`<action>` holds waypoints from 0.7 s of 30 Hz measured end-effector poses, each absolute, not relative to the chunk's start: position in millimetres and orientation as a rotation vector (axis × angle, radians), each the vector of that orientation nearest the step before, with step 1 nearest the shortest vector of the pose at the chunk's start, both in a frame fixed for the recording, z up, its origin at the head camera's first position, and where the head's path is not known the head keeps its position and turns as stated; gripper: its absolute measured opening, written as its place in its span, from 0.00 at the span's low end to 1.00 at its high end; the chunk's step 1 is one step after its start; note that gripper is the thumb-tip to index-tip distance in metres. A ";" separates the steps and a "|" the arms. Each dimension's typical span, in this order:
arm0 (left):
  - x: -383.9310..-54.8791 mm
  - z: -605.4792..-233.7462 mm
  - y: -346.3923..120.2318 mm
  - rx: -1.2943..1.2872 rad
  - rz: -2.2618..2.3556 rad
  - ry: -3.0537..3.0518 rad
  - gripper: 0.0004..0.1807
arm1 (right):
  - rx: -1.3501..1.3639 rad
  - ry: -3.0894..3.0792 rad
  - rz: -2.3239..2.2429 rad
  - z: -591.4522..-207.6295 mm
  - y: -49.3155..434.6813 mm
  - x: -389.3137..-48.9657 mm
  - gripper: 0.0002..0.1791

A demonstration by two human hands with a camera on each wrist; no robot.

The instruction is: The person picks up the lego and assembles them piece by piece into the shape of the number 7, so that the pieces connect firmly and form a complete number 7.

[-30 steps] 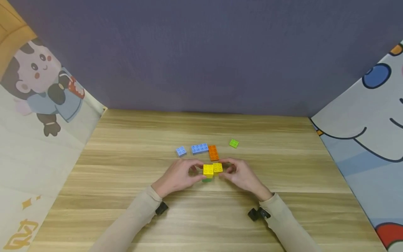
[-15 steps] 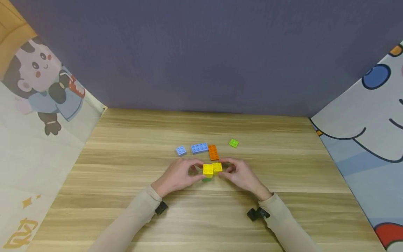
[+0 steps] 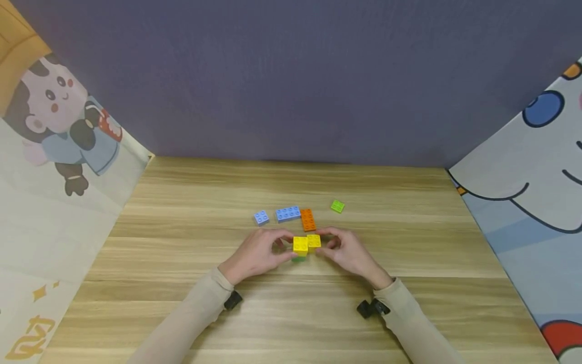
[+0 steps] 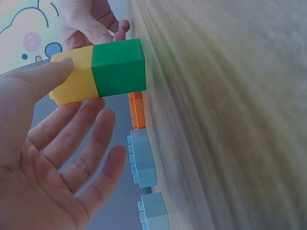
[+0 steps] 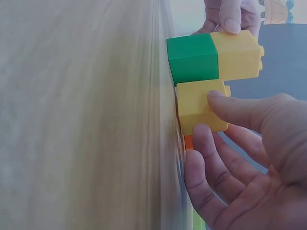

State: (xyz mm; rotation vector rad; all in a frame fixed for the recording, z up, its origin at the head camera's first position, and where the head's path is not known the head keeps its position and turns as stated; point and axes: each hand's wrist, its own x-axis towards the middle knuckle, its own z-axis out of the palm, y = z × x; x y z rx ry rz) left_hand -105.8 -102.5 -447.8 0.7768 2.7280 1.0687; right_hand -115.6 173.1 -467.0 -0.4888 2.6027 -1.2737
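In the head view, my left hand point(image 3: 259, 256) pinches a yellow toy building brick point(image 3: 300, 245) between thumb and fingers. That brick sits on top of a green brick point(image 4: 119, 67), and the two make a small upright stack. Right beside the stack, my right hand point(image 3: 349, 254) pinches a second yellow brick point(image 5: 197, 106) by its sides. This second brick stands lower, level with the green one, close over the wooden table point(image 3: 291, 323). The right wrist view shows its edge right against the green brick.
Behind the hands lie an orange brick point(image 3: 308, 220), a long light-blue brick point(image 3: 288, 214) and a small light-blue brick point(image 3: 261, 218). Farther back on the right is a flat lime-green piece point(image 3: 338, 206). A dark wall point(image 3: 291, 91) rises at the table's far edge.
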 end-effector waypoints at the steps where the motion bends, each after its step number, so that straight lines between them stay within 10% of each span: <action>1: -106.0 -448.0 -102.5 0.777 1.069 2.729 0.21 | -0.485 2.606 -1.271 -466.9 173.3 -115.6 0.25; 21: -107.5 -449.6 -102.4 0.783 1.067 2.725 0.21 | -0.453 2.628 -1.259 -463.7 174.5 -114.6 0.24</action>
